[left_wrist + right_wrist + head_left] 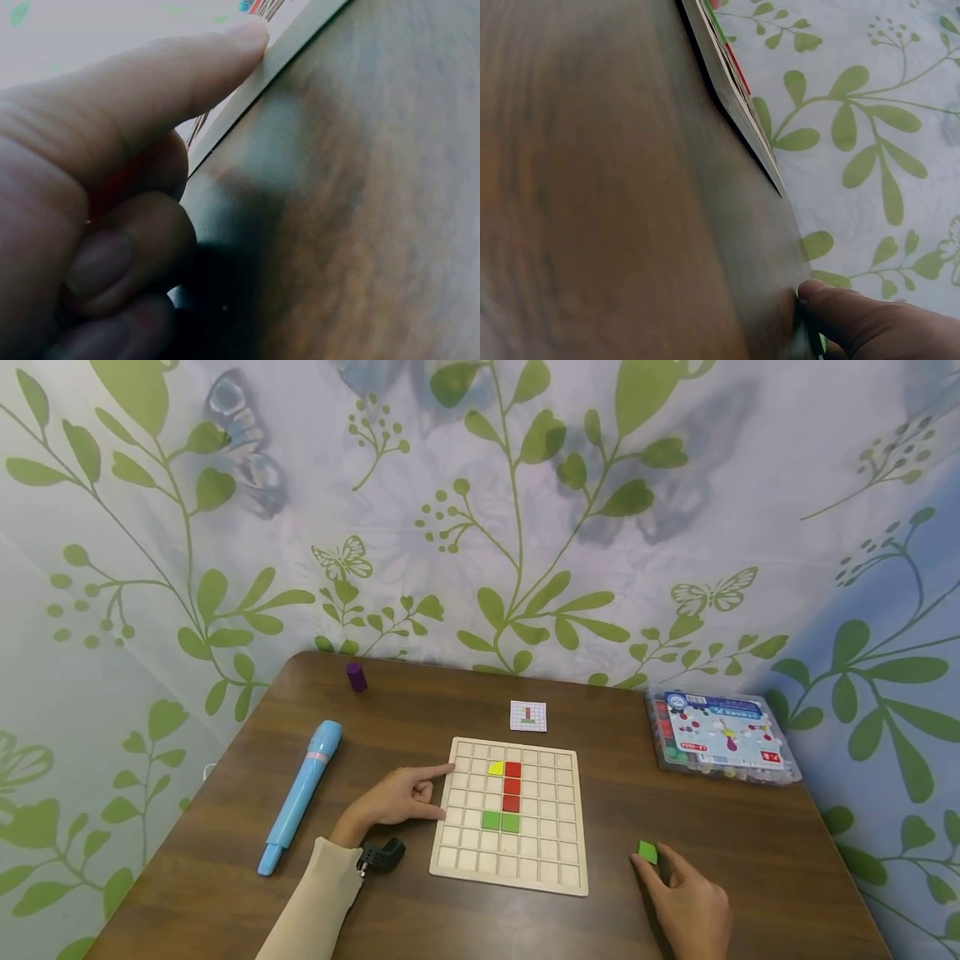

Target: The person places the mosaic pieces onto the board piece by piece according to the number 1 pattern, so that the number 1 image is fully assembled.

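Observation:
A wooden grid board (pixel 546 862) lies mid-table. My left hand (pixel 399 795) touches its left edge with an extended index finger and the thumb, the other fingers curled. In the left wrist view the index fingertip (pixel 249 36) rests on the board's rim (pixel 225 139). Red square tiles (pixel 512 787) stand in a column on the grid. Beside the top one sits a yellow rounded tile (pixel 496 768), and two green tiles (pixel 491 820) lie at the bottom. Right of the board, my right hand (pixel 688 897) pinches a green block (pixel 647 852) between thumb and finger.
A small pattern card (pixel 528 716) lies behind the board. At the back right is a clear plastic box (pixel 723 735) with a printed label. A blue microphone-shaped object (pixel 302 797) lies on the left, and a purple cylinder (pixel 357 677) stands at the back left.

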The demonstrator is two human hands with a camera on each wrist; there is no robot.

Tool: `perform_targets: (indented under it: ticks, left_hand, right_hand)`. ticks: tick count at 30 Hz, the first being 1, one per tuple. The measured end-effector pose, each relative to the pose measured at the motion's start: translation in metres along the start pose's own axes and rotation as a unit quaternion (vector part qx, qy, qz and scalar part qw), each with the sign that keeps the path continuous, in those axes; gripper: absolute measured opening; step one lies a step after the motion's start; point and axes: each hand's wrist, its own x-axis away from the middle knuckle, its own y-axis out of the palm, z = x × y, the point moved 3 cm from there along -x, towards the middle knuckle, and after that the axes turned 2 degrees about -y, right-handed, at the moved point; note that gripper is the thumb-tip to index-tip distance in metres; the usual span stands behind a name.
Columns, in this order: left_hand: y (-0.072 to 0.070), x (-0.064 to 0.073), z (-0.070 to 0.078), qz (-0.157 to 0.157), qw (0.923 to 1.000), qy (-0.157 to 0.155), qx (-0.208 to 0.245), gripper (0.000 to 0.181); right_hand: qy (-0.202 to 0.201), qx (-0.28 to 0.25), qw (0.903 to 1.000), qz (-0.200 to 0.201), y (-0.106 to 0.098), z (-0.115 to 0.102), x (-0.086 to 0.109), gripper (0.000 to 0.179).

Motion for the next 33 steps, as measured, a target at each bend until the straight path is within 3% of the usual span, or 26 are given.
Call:
perform_targets:
  ticks: [17, 33]
  left_hand:
    - [-0.0001, -0.0005, 0.0022, 0.002, 1.0000, 0.000, -0.004, 0.080]
    - [-0.0003, 0.0000, 0.0035, 0.000, 1.0000, -0.001, -0.001, 0.079]
  right_hand:
    - [-0.013, 0.009, 0.9999, -0.003, 0.0034, -0.0012, -0.0018, 0.051]
    - [0.005, 0.015, 0.9996, -0.022, 0.0025, -0.0034, -0.0018, 0.052]
